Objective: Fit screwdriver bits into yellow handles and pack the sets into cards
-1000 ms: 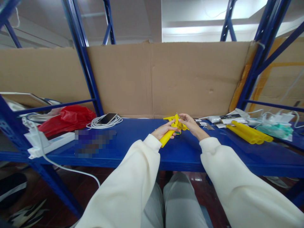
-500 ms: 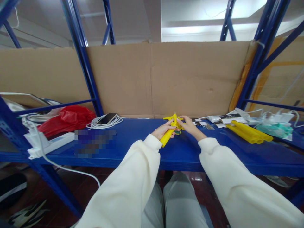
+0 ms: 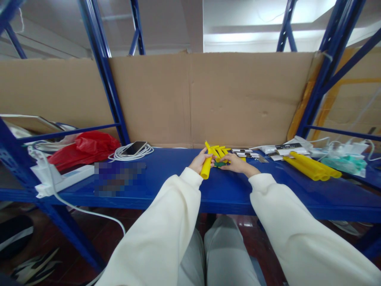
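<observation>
My left hand (image 3: 201,161) is closed around a yellow tube (image 3: 205,170), wide at the near end, with thin yellow prongs at its far end. The tube tilts, its wide end toward me. Just to the right, my right hand (image 3: 235,163) rests low over the table, its thumb and fingers closed on a flat dark green piece (image 3: 219,164). Several thin yellow pieces (image 3: 220,149) lie side by side behind both hands. The fingers of my right hand partly hide them. Whether they join the tube I cannot tell.
Several thick yellow tubes (image 3: 311,167) lie on the blue table (image 3: 175,186) at right, by white packets (image 3: 291,147) and a pale green bag (image 3: 345,163). At left are a phone (image 3: 135,147), a coiled white cable (image 3: 119,155), a red bag (image 3: 89,147) and a power strip (image 3: 73,179). Cardboard (image 3: 238,99) stands behind.
My left hand has turned the yellow tube more upright and shifted slightly left. My right hand has come away from the tube and lowered to the green piece, so the thin yellow pieces show behind.
</observation>
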### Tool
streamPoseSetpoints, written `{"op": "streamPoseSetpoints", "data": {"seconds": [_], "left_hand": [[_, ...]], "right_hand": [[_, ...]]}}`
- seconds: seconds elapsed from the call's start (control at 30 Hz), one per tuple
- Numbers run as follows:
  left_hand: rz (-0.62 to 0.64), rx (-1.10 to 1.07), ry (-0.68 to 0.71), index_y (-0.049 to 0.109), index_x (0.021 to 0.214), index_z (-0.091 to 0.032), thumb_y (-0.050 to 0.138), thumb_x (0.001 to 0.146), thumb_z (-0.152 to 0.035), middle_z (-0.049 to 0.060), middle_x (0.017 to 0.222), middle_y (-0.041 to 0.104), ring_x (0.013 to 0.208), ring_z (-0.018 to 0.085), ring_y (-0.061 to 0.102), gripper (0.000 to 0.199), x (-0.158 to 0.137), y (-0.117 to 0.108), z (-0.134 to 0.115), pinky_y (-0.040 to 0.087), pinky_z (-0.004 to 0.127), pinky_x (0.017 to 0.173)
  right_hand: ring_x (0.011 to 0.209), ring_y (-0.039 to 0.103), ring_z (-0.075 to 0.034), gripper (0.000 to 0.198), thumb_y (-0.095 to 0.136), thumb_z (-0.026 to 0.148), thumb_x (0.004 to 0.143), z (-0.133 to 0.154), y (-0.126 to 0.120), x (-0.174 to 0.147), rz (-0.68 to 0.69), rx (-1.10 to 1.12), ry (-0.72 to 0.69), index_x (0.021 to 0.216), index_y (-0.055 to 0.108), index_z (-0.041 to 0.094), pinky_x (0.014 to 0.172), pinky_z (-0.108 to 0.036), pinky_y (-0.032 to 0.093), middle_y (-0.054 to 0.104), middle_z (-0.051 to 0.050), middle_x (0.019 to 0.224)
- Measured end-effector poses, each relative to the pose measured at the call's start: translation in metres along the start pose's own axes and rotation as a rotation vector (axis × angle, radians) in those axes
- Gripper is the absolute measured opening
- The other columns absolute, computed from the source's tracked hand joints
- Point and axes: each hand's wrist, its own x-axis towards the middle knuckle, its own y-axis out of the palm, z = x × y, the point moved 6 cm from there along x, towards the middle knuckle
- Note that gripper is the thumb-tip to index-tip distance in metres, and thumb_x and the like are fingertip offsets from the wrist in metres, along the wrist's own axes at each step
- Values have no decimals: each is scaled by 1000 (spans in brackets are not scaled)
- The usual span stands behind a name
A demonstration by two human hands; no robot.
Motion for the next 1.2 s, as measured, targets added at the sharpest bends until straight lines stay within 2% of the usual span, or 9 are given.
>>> {"op": "streamPoseSetpoints", "data": {"seconds": [0.1, 0.2, 0.43, 0.53, 0.67, 0.73, 0.87, 1.07, 1.2], "left_hand": [[-23, -4, 11, 24, 148, -32, 49, 86, -2, 2, 81, 61, 40, 5, 44, 73, -1, -1, 0, 34, 14, 40], [-61, 11, 16, 24, 147, -32, 43, 85, 0, 3, 83, 61, 41, 5, 44, 73, -2, -3, -1, 34, 15, 39], [-103, 25, 28, 26, 146, -30, 40, 84, 3, 0, 77, 57, 41, 6, 43, 71, -3, -6, -1, 34, 14, 38], [-105, 10, 38, 28, 144, -29, 41, 84, 3, -1, 74, 55, 40, 6, 43, 69, -2, -7, -1, 34, 14, 38], [-121, 39, 29, 26, 146, -29, 39, 84, 3, -1, 71, 54, 40, 6, 44, 71, 1, -11, 2, 34, 14, 39], [-142, 59, 11, 24, 147, -30, 40, 84, 3, -1, 71, 55, 40, 6, 44, 73, 4, -14, 4, 35, 14, 40], [-173, 59, -2, 23, 147, -30, 48, 84, -1, -1, 70, 56, 39, 7, 44, 74, 7, -20, 6, 35, 15, 39], [-198, 49, -6, 24, 147, -30, 48, 85, -1, -1, 70, 56, 38, 7, 44, 72, 6, -21, 5, 35, 16, 38], [-194, 66, 3, 25, 147, -29, 44, 86, 1, 0, 71, 56, 40, 7, 45, 71, 5, -20, 5, 36, 15, 39]], "right_hand": [[82, 65, -22, 12, 76, 27, 69, -3, 3, -1, 56, -54, 38, 80, 72, 23, 84, -38, 49, 70, -4, 83], [74, 64, -19, 5, 71, 25, 74, -6, 0, -3, 42, -35, 119, 79, 70, 22, 75, -33, 51, 69, -3, 77], [70, 64, -20, 19, 80, 19, 61, -4, 2, -7, 117, 8, 147, 76, 68, 20, 75, -35, 51, 66, -1, 72], [70, 64, -20, 20, 81, 21, 62, -7, -2, -6, 42, 124, 173, 78, 68, 20, 73, -35, 52, 68, -1, 72], [62, 65, -18, 21, 79, 30, 69, -9, -9, -4, -57, 463, 253, 78, 64, 18, 62, -31, 54, 69, -3, 69], [55, 64, -16, 21, 76, 32, 75, -9, -16, -5, -128, 558, 313, 76, 60, 19, 57, -29, 53, 69, -3, 65], [45, 60, -14, 26, 70, 41, 81, -9, -33, -6, -285, 581, 381, 75, 55, 20, 51, -27, 51, 67, -2, 60], [59, 66, -16, 30, 63, 47, 85, -18, -49, -11, -485, 590, 447, 74, 52, 22, 53, -26, 50, 70, -5, 70], [55, 63, -14, 32, 60, 52, 85, -23, -48, -12, -500, 624, 464, 76, 50, 23, 48, -24, 45, 70, -3, 70]]}}
